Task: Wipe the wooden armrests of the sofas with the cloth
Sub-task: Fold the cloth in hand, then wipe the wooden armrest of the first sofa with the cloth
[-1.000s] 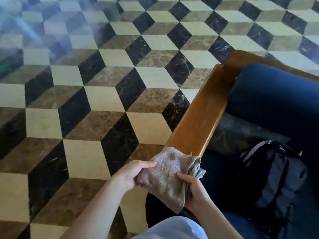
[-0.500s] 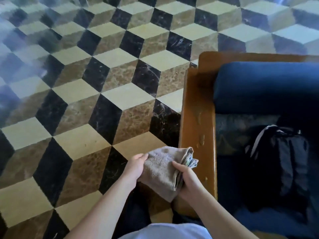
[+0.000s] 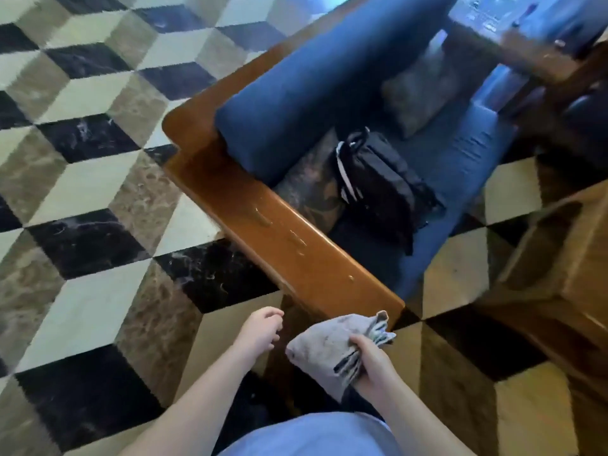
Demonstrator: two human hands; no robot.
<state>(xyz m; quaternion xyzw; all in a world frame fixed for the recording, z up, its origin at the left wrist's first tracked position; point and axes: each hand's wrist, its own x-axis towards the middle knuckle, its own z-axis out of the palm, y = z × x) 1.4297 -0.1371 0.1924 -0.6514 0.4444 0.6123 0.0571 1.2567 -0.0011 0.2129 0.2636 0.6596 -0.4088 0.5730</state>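
Right hand point(image 3: 370, 363) clenched around folded grey cloth point(image 3: 332, 345), fingers curled over its bunched layers, striped edges poking out toward the thumb side; cloth held in the air just short of the near end of the wooden armrest point(image 3: 286, 238), not touching it. Left hand point(image 3: 260, 330) free, fingers loosely curled and holding nothing, just beside the cloth and apart from it. Armrest running diagonally away from the near end to a rounded far corner, a few wet streaks and drops along its top. Blue sofa point(image 3: 460, 159) beyond the armrest, blue back cushion point(image 3: 312, 93) along the far side, black bag point(image 3: 381, 189) lying on the seat, patterned pillow point(image 3: 309, 189) wedged between bag and armrest. Cube-patterned tiled floor point(image 3: 98, 192) all around
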